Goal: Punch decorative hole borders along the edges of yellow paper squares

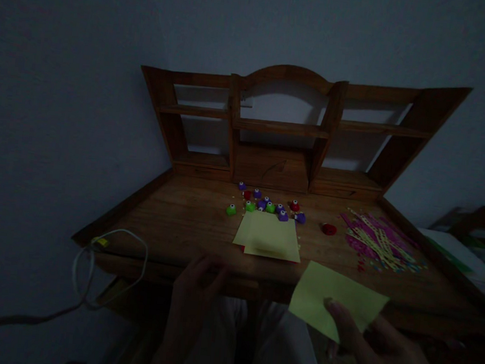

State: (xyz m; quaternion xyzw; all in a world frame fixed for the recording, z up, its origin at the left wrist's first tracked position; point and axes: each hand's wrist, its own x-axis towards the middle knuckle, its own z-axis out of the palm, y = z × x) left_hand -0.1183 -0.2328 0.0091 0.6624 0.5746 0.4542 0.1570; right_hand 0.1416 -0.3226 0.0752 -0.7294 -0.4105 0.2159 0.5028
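Observation:
My right hand point(381, 347) holds a yellow sheet of paper point(338, 298) in front of the desk's near edge, thumb on top and fingers beneath. At the desk edge on the left rests my left hand point(200, 280); its thumb and fingers are apart, with nothing seen between them. Ahead of both hands, a small stack of yellow paper point(272, 235) lies on the desk, with a little red showing under its near edge. Behind the stack sit several small purple, green and red pieces with white eye-like tops, among them a green piece point(231, 210) and a red piece point(295, 206).
To the right are yellow paper strips with holes point(375, 239) and magenta paper point(365, 229), with tiny coloured bits around them. Another red piece point(329, 229) lies nearer. A wooden shelf unit point(281, 127) backs the desk. A white cable point(146, 258) loops over the left front edge.

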